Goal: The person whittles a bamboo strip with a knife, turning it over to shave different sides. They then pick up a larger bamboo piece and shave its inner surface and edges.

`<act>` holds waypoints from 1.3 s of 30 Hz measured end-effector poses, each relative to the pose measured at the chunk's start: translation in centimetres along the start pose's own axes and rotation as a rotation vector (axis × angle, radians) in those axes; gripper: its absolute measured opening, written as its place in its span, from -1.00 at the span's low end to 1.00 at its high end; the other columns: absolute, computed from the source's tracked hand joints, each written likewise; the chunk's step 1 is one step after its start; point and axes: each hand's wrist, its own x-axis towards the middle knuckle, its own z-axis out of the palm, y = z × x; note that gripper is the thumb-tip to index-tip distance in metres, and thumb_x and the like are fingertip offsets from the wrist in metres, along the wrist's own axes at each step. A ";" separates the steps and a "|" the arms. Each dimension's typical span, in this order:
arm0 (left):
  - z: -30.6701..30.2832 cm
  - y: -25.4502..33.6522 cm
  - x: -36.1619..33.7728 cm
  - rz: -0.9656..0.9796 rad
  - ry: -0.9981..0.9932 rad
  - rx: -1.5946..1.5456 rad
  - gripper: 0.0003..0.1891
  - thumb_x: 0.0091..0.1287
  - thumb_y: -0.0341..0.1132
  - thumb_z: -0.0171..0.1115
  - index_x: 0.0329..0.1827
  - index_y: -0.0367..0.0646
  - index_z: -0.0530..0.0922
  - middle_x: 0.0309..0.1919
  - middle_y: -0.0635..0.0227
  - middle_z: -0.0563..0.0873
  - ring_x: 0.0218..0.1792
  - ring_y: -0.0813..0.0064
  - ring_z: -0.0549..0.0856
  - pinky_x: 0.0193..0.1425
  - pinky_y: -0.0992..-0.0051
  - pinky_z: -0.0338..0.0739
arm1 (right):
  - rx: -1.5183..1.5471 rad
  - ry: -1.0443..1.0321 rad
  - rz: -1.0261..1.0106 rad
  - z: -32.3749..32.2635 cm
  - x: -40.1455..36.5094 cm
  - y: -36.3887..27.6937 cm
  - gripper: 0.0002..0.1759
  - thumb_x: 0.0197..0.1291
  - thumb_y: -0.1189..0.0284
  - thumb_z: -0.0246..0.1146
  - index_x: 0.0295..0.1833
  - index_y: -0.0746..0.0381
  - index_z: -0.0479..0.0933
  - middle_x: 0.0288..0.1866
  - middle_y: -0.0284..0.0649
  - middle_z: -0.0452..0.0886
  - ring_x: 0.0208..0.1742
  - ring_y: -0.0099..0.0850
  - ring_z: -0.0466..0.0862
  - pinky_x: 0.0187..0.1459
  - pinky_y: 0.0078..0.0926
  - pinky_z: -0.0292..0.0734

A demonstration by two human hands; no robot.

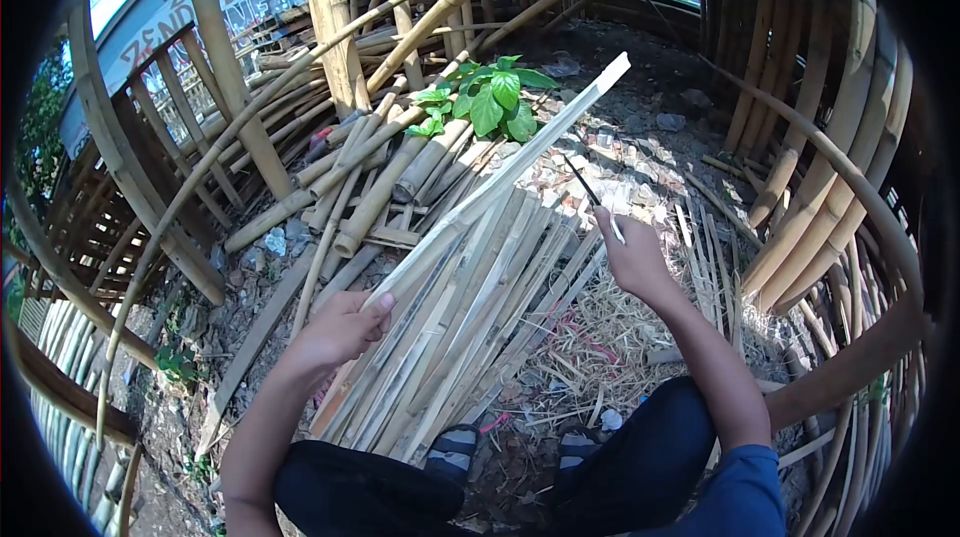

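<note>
A long split bamboo strip (500,177) slants from lower left to upper right, its far end raised above the ground. Around its near end, my left hand (345,330) is closed, thumb on top. To the right of the strip, my right hand (635,259) grips a knife (582,180) whose thin dark blade points up and left, apart from the strip. Below the strip lies a stack of split bamboo slats (440,337), running from near my feet toward the middle.
Pale shavings (590,352) cover the ground right of the slats. Bamboo poles (400,172) lie beyond, beside a leafy green plant (490,102). Upright bamboo posts (820,207) stand at the right, and a curved pole (840,162) crosses there. Sandalled feet (453,452) rest below.
</note>
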 end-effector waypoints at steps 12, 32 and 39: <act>-0.1 1.3 1.2 -0.171 -0.257 -0.222 -0.50 0.56 0.11 0.02 -0.44 -0.08 0.49 -0.64 0.64 0.33 -0.67 0.75 0.23 -0.59 0.65 0.09 | -0.277 0.151 0.101 -0.1 0.3 -0.1 -0.48 0.43 0.00 0.13 -0.20 0.32 0.53 -0.45 0.00 0.68 -0.40 -0.10 0.73 -0.36 -0.14 0.58; 0.6 2.4 1.4 -0.088 -0.215 -0.222 -0.51 0.54 0.13 0.04 -0.39 -0.10 0.53 -0.64 0.61 0.35 -0.67 0.75 0.23 -0.60 0.68 0.11 | 0.438 0.003 0.199 -1.9 0.2 1.0 -0.56 0.45 0.20 0.11 -0.05 0.46 0.45 -0.23 0.22 0.63 -0.14 0.10 0.66 -0.06 -0.01 0.48; 2.3 3.7 1.8 0.005 -0.247 -0.279 -0.55 0.55 0.04 0.08 -0.31 -0.20 0.58 -0.65 0.54 0.41 -0.70 0.73 0.30 -0.63 0.68 0.18 | 0.571 0.091 0.069 -1.8 -0.4 -1.9 -0.69 0.46 0.26 0.12 -0.13 0.33 0.52 -0.46 -0.03 0.61 -0.38 -0.06 0.65 -0.23 -0.11 0.48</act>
